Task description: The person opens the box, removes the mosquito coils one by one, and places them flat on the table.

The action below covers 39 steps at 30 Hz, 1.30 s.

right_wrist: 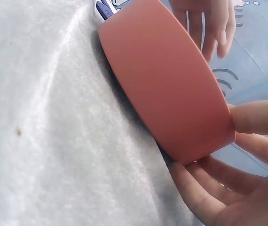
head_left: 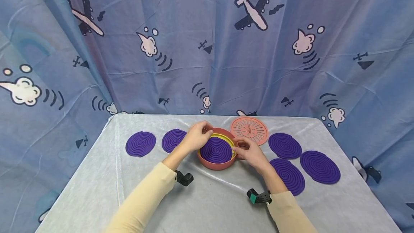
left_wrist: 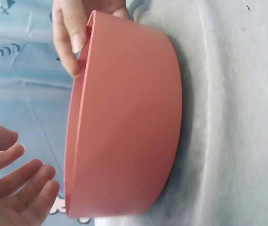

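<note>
A coral round box (head_left: 214,166) stands on the table, a yellow ring (head_left: 224,132) inside its wall. Within the ring lies a purple spiral disc (head_left: 216,150). My right hand (head_left: 250,152) grips the box at its right side; in the right wrist view its fingers (right_wrist: 254,117) lie against the rim and outer wall. Over the far left rim hovers my left hand (head_left: 198,136), fingers loosely bent. The left wrist view shows that hand (left_wrist: 23,183) apart from the box wall (left_wrist: 124,113), holding nothing. The box's inside is hidden in both wrist views.
A coral slotted lid (head_left: 249,128) lies behind the box, to its right. Two purple spiral discs lie to the left, one at the far left (head_left: 140,144) and one beside my left forearm (head_left: 173,139). Three more (head_left: 284,146) lie to the right. A patterned curtain (head_left: 207,64) hangs behind.
</note>
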Available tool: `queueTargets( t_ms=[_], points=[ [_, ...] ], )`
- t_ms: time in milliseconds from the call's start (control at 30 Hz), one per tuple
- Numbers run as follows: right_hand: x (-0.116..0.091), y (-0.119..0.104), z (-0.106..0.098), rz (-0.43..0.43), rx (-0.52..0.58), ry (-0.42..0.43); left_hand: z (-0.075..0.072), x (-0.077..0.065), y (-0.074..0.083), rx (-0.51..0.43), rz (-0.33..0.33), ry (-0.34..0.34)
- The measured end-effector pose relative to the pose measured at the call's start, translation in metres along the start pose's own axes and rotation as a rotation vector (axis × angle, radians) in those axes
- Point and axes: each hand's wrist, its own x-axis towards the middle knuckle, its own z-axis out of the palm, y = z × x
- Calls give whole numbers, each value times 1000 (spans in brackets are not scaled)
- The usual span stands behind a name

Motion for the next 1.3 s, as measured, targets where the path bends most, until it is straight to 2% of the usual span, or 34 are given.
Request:
queueTargets(
  t_ms=[233,467,667,1033,1300],
  points=[
    [0,0,-1,4,-10,0,18,8,-2,41,-13,-65],
    [1,0,-1,0,-11,-4,27,13,-3,52,-29,-102],
    [2,2,-1,-4,-8,-2,31,15,-3,61,-52,-133],
    [2,4,0,-11,-15,0,31,13,-1,84,-50,-155],
    [2,4,0,-16,-15,2,30,12,-1,48,-42,-155]
  ],
)
